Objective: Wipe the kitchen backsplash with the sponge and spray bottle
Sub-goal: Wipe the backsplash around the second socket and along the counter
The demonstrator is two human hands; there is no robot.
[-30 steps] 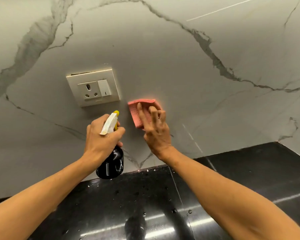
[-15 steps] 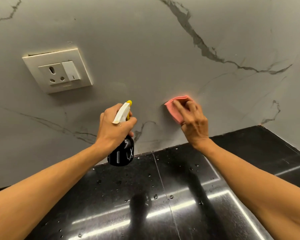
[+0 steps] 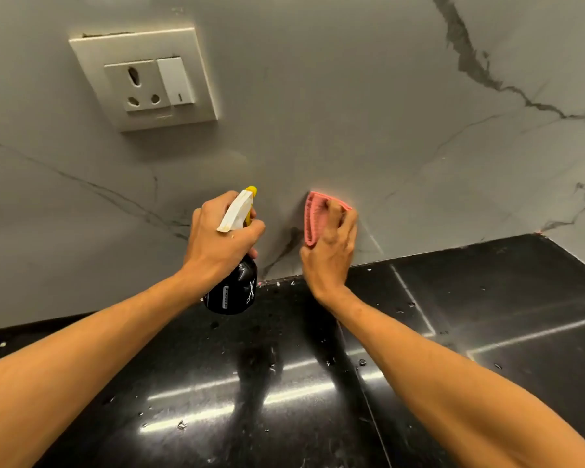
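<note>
My right hand (image 3: 330, 255) grips a pink ribbed sponge (image 3: 313, 216) and holds it flat against the grey marble backsplash (image 3: 368, 113), just above the counter's back edge. My left hand (image 3: 220, 241) is curled round the neck of a black spray bottle (image 3: 232, 292) with a white trigger and yellow nozzle. The bottle hangs upright just left of the sponge, nozzle toward the wall. My fingers cover much of the sponge.
A white socket and switch plate (image 3: 146, 79) sits on the wall at the upper left. Below the wall lies a glossy black countertop (image 3: 318, 383) dotted with water drops. A side wall meets the backsplash at the right corner (image 3: 537, 233).
The sponge hand has slid down and back left toward the bottle, close to the counter edge. The view has moved nearer to the wall. The bottle stays gripped in the left hand.
</note>
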